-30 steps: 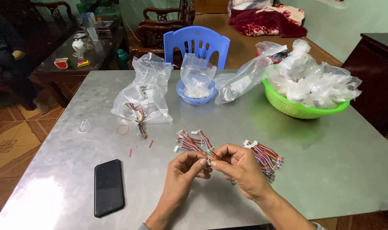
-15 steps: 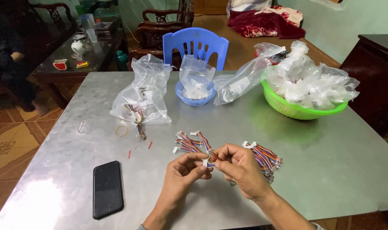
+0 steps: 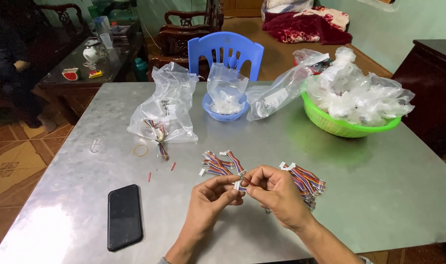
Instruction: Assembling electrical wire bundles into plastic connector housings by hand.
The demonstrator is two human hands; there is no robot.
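Head view, left to right. Black phone (image 3: 124,216) lies flat on the metal table (image 3: 379,195), long axis running near-to-far, well left of the hands. Beyond it: a rubber band (image 3: 140,150), two short red wire bits (image 3: 160,171), and a clear bag (image 3: 163,108) with a wire bundle poking out of its near end.

Left hand (image 3: 208,198) is curled, thumb and fingertips (image 3: 236,182) pinched on a small white connector (image 3: 238,185). Right hand (image 3: 276,193) is also curled, fingertips pinched on the thin wire lead (image 3: 248,181) coming out of that connector. Lead is short, long axis roughly left-right, connector end toward the left hand. Held just above the table, at its near middle.

Just behind the hands, a loose wire harness pile (image 3: 218,165), plugs pointing away and left. Right of the right hand, a second harness stack (image 3: 308,182) partly hidden by it.

Farther back: blue bowl (image 3: 225,113) with a bag in it, then a green basket (image 3: 340,126) full of clear bags.
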